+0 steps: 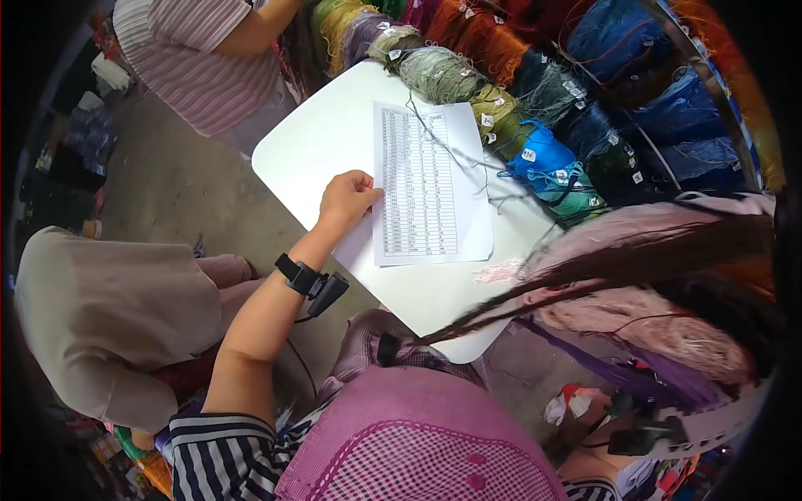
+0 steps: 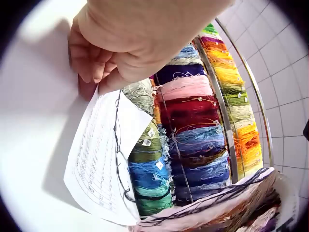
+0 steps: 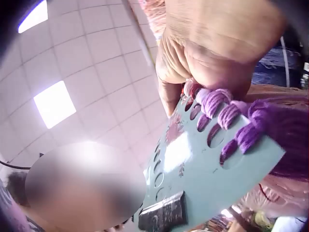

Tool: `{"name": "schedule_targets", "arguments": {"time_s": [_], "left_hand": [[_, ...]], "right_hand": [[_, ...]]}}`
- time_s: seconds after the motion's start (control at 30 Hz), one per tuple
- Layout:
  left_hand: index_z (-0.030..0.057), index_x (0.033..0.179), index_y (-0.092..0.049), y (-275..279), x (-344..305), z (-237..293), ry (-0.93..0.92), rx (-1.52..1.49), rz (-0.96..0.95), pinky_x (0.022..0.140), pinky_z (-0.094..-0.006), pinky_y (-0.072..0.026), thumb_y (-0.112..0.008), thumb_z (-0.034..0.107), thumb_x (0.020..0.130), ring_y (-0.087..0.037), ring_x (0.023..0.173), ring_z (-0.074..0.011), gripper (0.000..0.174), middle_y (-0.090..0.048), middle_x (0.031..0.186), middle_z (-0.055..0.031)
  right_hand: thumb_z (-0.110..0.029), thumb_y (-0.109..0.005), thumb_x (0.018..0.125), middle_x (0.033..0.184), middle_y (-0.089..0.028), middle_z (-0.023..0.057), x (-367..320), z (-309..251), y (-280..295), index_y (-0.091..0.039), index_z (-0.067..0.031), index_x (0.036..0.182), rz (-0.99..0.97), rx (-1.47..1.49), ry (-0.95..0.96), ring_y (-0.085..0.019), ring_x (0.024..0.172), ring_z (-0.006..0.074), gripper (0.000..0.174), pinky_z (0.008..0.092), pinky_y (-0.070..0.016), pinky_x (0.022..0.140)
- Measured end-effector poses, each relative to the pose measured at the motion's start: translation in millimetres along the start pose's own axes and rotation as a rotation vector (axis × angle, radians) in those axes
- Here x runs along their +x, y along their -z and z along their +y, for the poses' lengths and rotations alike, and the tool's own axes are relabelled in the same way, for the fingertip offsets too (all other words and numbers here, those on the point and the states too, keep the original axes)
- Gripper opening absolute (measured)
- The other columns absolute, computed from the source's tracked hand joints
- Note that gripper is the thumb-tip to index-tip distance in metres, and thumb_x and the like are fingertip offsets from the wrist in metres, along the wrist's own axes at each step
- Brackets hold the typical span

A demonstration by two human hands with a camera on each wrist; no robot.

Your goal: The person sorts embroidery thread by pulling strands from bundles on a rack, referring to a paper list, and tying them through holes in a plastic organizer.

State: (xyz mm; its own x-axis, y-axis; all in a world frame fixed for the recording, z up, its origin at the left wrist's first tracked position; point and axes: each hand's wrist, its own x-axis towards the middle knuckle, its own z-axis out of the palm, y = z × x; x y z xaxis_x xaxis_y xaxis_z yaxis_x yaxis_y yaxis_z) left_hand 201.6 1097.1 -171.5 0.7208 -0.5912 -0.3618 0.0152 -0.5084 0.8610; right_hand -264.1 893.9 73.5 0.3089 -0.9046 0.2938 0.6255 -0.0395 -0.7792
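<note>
My left hand pinches the left edge of a printed sheet with rows of numbers, on the white table. In the left wrist view, the sheet curves up toward the fingertips, and a dark thread trails over it. My right hand grips the edge of a pale punched thread card. Purple, lilac and pink threads are looped through the holes along that edge. Some fingers are hidden behind the card. In the head view, this card shows at the lower right.
Labelled skeins in green, blue and orange line the table's far side. Long brown and pink strands hang over the right corner of the white table. One person in a striped top and another in beige are at the left.
</note>
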Motion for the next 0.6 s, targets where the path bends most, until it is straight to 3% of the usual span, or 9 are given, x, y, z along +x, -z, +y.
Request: {"name": "schedule_targets", "arguments": {"time_s": [0.3, 0.47, 0.6], "left_hand": [[0.0009, 0.085, -0.063, 2.7, -4.5, 5.6, -0.025, -0.015, -0.046, 0.058, -0.021, -0.0485, -0.068, 0.009, 0.083, -0.059, 0.062, -0.0071, 0.01, -0.064, 0.072, -0.0013], [-0.0006, 0.087, -0.063, 1.9, 0.2, 1.1, -0.036, -0.032, -0.066, 0.058, -0.0216, -0.049, -0.066, 0.007, 0.083, -0.059, 0.063, -0.0078, 0.009, -0.064, 0.074, -0.0021], [-0.0016, 0.085, -0.065, 2.2, 2.5, -4.1, -0.047, -0.09, -0.052, 0.057, -0.0231, -0.0515, -0.066, 0.008, 0.079, -0.062, 0.061, -0.0101, 0.012, -0.066, 0.072, -0.0043]], "right_hand": [[-0.018, -0.063, 0.084, 0.115, -0.062, 0.0115, -11.4, -40.3, -9.1, -0.052, -0.0003, 0.125, 0.014, 0.04, 0.178, -0.061, 0.103, 0.0206, 0.046, 0.0358, -0.0488, 0.093], [-0.02, -0.061, 0.088, 0.115, -0.063, 0.0112, -10.9, -34.4, -21.3, -0.054, -0.001, 0.125, 0.013, 0.026, 0.183, -0.062, 0.103, 0.0208, 0.042, 0.0366, -0.0495, 0.092], [-0.022, -0.06, 0.091, 0.115, -0.063, 0.011, -1.9, 1.4, -43.3, -0.055, -0.0016, 0.124, 0.05, -0.04, 0.073, -0.062, 0.103, 0.0211, 0.039, 0.0372, -0.0501, 0.091]]}}
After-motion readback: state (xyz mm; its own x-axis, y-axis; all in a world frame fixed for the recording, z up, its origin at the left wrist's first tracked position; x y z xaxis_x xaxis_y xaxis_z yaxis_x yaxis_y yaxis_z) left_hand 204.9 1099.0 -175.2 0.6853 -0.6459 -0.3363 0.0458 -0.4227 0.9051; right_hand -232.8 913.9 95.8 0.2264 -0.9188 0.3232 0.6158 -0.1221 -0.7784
